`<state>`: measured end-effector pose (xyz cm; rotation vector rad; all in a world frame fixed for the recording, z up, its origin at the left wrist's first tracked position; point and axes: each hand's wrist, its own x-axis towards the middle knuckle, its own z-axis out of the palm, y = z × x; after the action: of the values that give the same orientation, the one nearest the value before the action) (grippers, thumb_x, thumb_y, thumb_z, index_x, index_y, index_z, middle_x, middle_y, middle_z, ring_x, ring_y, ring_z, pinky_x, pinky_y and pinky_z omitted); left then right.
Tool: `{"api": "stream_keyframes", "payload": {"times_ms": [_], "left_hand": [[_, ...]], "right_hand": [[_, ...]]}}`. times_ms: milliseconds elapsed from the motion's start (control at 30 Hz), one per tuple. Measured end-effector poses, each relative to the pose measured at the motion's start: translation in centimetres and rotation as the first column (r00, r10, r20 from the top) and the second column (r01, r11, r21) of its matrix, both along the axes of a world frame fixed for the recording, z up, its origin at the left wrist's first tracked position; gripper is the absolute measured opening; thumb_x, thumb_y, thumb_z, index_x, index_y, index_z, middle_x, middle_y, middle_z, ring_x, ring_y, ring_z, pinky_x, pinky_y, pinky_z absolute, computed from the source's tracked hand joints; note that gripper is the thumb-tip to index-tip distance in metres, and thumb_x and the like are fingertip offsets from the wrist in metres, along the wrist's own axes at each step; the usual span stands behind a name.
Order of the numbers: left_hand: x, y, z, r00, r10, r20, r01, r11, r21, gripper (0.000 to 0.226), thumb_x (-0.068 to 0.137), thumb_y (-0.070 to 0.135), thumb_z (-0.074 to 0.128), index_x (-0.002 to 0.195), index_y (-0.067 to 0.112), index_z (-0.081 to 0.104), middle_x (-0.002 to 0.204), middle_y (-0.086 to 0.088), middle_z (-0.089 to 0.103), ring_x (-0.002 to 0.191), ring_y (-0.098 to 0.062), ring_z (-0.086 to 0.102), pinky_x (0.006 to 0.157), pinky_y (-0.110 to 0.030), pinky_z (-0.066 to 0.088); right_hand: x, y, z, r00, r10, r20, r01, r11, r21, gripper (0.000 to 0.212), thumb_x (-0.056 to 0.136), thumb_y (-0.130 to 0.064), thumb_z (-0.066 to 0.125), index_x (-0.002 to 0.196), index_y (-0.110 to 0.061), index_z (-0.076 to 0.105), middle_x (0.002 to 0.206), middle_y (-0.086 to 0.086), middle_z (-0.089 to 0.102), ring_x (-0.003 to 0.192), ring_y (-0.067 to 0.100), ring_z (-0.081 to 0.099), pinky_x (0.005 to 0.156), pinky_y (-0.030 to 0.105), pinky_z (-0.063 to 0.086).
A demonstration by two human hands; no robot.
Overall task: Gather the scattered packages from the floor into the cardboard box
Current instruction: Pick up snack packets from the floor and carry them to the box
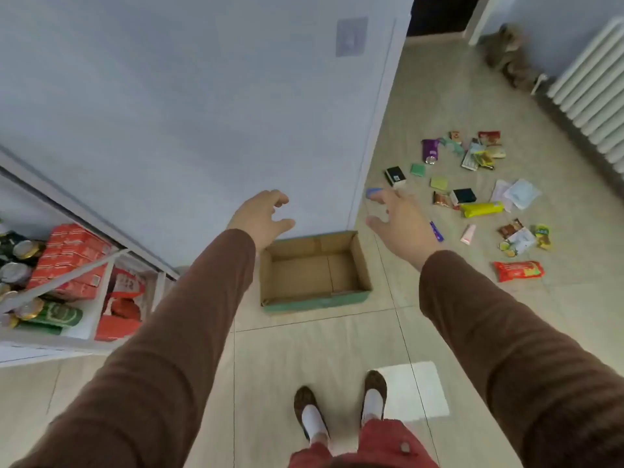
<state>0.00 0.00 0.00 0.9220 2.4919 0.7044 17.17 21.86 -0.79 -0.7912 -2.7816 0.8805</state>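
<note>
An open cardboard box [366, 271] with a green outside stands on the floor against a white door, and nothing lies in it. Both arms in brown sleeves reach out above it. My left hand [261, 216] hovers over the box's far left corner, fingers apart and holding nothing. My right hand [400, 221] hovers past the box's right side, fingers spread and holding nothing. Several packages lie scattered on the floor to the right: a yellow pack [482, 209], a red pack [518, 270], a purple pouch [431, 150], a black box [395, 176], a pink tube [468, 234].
A white shelf [84, 342] at the left holds red cartons and cans. A white radiator [594, 96] runs along the right wall. My feet [341, 410] in brown slippers stand on the tiled floor below the box. A doorway opens at the top right.
</note>
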Motion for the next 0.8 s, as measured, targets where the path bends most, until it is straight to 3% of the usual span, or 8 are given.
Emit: {"api": "stream_keyframes", "payload": {"times_ms": [200, 633, 800], "left_hand": [[4.9, 7.0, -3.8, 0.991, -0.099, 0.095, 0.108, 0.989, -0.102, 0.047, 0.095, 0.034, 0.067, 0.139, 0.021, 0.053, 0.137, 0.002, 0.055, 0.121, -0.018, 0.055, 0.103, -0.032, 0.042], [19.4, 28.6, -9.5, 0.947, -0.252, 0.199, 0.294, 0.93, -0.221, 0.053, 0.09, 0.027, 0.072, 0.138, 0.016, 0.054, 0.139, -0.005, 0.057, 0.123, -0.022, 0.056, 0.105, -0.036, 0.043], [23.4, 36.0, -11.2, 0.921, -0.316, 0.226, 0.369, 0.893, -0.258, 0.053, 0.092, 0.026, 0.071, 0.14, 0.015, 0.053, 0.141, -0.005, 0.055, 0.127, -0.021, 0.054, 0.103, -0.031, 0.039]], "right_hand": [[8.4, 4.7, -3.4, 0.967, -0.177, 0.184, 0.177, 0.984, 0.013, 0.041, 0.097, -0.029, 0.063, 0.136, -0.021, 0.055, 0.138, 0.006, 0.053, 0.126, 0.028, 0.05, 0.097, 0.036, 0.043], [26.5, 20.8, -8.6, 0.888, -0.377, 0.264, 0.409, 0.909, -0.076, 0.047, 0.097, -0.026, 0.065, 0.141, -0.019, 0.052, 0.139, 0.008, 0.051, 0.125, 0.029, 0.052, 0.104, 0.04, 0.048], [31.1, 27.6, -9.8, 0.854, -0.424, 0.302, 0.467, 0.88, -0.085, 0.046, 0.097, -0.026, 0.064, 0.141, -0.018, 0.052, 0.138, 0.009, 0.051, 0.126, 0.03, 0.05, 0.099, 0.038, 0.046]]}}
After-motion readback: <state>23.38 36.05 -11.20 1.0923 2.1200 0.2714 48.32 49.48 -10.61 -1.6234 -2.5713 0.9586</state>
